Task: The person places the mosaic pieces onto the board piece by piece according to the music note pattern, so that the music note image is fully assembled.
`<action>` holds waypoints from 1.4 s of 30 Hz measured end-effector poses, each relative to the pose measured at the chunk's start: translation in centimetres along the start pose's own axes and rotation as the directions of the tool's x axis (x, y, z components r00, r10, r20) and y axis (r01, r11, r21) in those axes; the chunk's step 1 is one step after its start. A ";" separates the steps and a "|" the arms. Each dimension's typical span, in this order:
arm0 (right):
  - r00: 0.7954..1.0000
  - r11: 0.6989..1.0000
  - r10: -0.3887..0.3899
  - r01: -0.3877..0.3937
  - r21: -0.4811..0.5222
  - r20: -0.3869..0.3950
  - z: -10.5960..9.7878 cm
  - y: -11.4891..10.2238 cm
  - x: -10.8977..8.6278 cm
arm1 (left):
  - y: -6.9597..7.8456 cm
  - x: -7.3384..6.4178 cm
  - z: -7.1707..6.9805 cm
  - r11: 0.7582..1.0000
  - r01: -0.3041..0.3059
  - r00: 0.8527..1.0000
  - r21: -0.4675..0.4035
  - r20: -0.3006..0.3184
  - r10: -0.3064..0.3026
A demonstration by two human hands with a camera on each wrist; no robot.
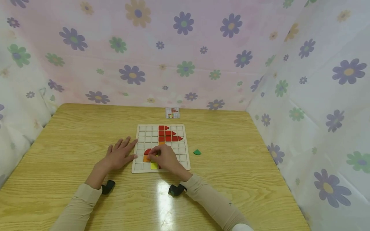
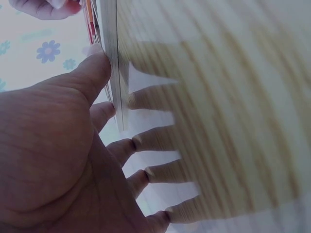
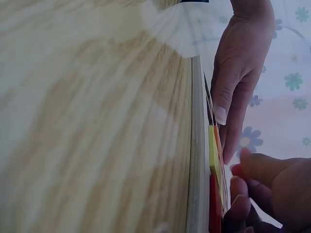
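A pale wooden grid board [image 1: 148, 138] lies on the table with coloured pieces in its cells. Red squares [image 1: 161, 133] and red triangles form three rows at its upper right. My left hand [image 1: 117, 157] rests with fingers spread, thumb and index at the board's left edge. Over the lower middle, my right hand [image 1: 166, 157] pinches a small red piece [image 3: 236, 170] between thumb and finger; its full shape is hidden. Beside those fingertips are a red curved piece [image 1: 147, 151], an orange square [image 1: 146, 158] and a yellow square [image 1: 154, 165]. The right hand covers other pieces.
A green quarter-circle piece [image 1: 197, 152] lies on the table right of the board. Behind the board is a small pattern card [image 1: 172, 113]. Dark wrist devices [image 1: 177, 190] sit under both wrists. Flowered cloth [image 1: 185, 64] walls the table at back and sides.
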State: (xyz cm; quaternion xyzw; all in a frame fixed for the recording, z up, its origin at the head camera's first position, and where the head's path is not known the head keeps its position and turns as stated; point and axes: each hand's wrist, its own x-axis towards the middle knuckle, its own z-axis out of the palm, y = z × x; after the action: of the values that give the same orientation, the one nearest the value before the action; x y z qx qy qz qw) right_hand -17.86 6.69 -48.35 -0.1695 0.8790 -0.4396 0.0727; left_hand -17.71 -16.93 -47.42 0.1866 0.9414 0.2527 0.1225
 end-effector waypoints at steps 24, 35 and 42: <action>0.998 0.997 0.011 -0.006 -0.080 0.066 -11.3 5.9 -2.0 | 0.1 -0.1 0.1 1.000 -0.020 1.000 0.005 -0.017 0.020; 0.947 0.942 0.319 -0.312 -0.126 0.042 -15.1 7.7 -3.8 | 0.3 -0.3 -0.1 1.000 -0.016 1.000 0.007 -0.015 0.016; 0.953 0.948 0.302 -0.298 -0.106 0.020 -15.1 8.5 -4.0 | -0.5 -0.1 0.5 0.999 -0.039 0.998 -0.021 -0.043 0.038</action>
State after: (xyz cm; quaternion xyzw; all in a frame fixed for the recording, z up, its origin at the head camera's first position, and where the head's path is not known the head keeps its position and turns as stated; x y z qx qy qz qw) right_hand -20.27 24.18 -46.10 -0.0452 0.9145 -0.3748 0.1457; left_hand -17.63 -17.15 -48.05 0.1978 0.9372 0.2694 0.0996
